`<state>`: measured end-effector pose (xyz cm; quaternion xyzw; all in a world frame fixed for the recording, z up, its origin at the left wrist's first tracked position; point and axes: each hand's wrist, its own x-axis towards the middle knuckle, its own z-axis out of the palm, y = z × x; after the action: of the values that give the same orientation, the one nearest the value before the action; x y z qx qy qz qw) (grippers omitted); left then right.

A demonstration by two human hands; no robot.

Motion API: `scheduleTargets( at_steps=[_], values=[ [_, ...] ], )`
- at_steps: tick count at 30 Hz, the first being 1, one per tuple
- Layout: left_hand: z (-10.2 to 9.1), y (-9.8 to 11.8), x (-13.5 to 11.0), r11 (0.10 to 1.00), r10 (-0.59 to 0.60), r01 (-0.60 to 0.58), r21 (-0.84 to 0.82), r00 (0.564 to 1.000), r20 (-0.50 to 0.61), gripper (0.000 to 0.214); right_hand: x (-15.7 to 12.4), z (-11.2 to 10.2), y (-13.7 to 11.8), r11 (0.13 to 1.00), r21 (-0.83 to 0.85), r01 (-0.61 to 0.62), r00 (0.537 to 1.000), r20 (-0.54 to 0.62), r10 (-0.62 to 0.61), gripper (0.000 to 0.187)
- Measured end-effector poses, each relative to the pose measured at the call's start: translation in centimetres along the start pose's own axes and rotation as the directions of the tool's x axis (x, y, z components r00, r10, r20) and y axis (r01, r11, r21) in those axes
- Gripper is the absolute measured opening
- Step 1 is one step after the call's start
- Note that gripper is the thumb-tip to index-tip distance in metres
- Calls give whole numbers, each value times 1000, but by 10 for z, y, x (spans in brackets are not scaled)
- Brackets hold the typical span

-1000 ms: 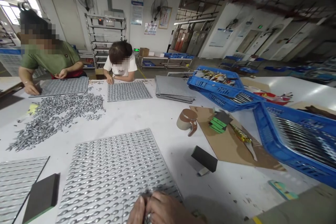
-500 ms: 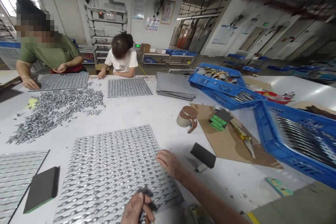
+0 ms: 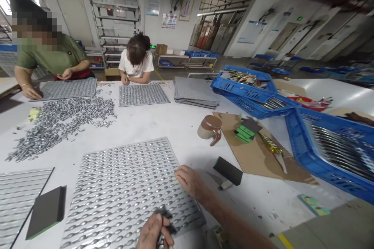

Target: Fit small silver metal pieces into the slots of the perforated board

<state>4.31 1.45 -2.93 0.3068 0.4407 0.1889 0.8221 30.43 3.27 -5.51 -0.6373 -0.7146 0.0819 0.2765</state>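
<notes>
In front of me lies a flat board (image 3: 122, 190) covered with rows of small silver, pointed-oval metal pieces. Over its near edge, my left hand (image 3: 153, 230) is closed around several of these metal pieces (image 3: 160, 240), partly hidden by the fingers. The fingers of my right hand (image 3: 188, 179) are curled together at the board's right edge; whatever they pinch, if anything, is hidden. A dark sanding-block-like pad (image 3: 46, 212) with a green underside lies left of the board, beside a second lined board (image 3: 22, 198).
A heap of loose silver pieces (image 3: 70, 118) lies at the far left. A brown mug (image 3: 209, 127), a dark block (image 3: 228, 171) and cardboard (image 3: 248, 159) are on the right, with blue crates (image 3: 295, 140) beyond. Two people sit across the table at similar boards (image 3: 143, 95).
My hands have hardly moved against the board. The person in white across the table has drawn a hand in toward the body. The camera view has shifted slightly.
</notes>
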Motion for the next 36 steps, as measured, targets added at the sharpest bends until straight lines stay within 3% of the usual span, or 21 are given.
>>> scheduleTargets(
  at_steps=[7,15,26,36],
  values=[
    [1,3,-4,1000,22,-22,12,1000,19,77,5,-3,-5,997,-3,-81,997,1,81,27],
    [2,5,-6,999,-2,0,44,999,39,76,12,-12,-3,981,49,-189,976,123,182,17],
    [2,4,-2,1000,-3,3,28,999,32,77,17,-15,-3,924,233,-303,952,103,287,5],
    [-6,-2,3,1000,-1,2,-19,999,50,72,27,-10,-2,918,189,-348,937,84,338,12]
  ],
)
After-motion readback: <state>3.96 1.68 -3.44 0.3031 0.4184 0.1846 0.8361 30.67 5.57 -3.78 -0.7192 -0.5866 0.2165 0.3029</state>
